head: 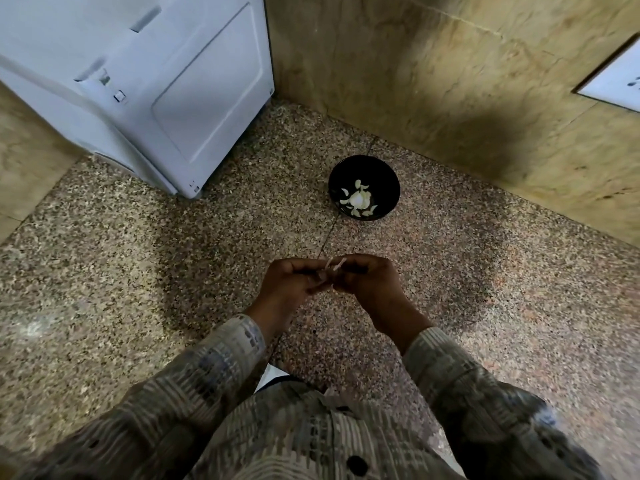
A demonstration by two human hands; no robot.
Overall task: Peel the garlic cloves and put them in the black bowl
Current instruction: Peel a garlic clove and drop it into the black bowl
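A black bowl (364, 174) stands on the speckled stone counter near the back wall; several pale garlic cloves (358, 200) lie inside it. Closer to me, my left hand (289, 285) and my right hand (367, 284) meet above the counter, both with curled fingers pinching one small garlic clove (334, 265). A strip of its papery skin sticks up between the fingertips. Most of the clove is hidden by my fingers.
A white appliance (156, 88) stands on the counter at the back left. Beige stone walls (450, 81) close the corner behind the bowl. A white framed panel (620, 77) shows at the right edge. Speckled counter (138, 271) spreads left and right of my hands.
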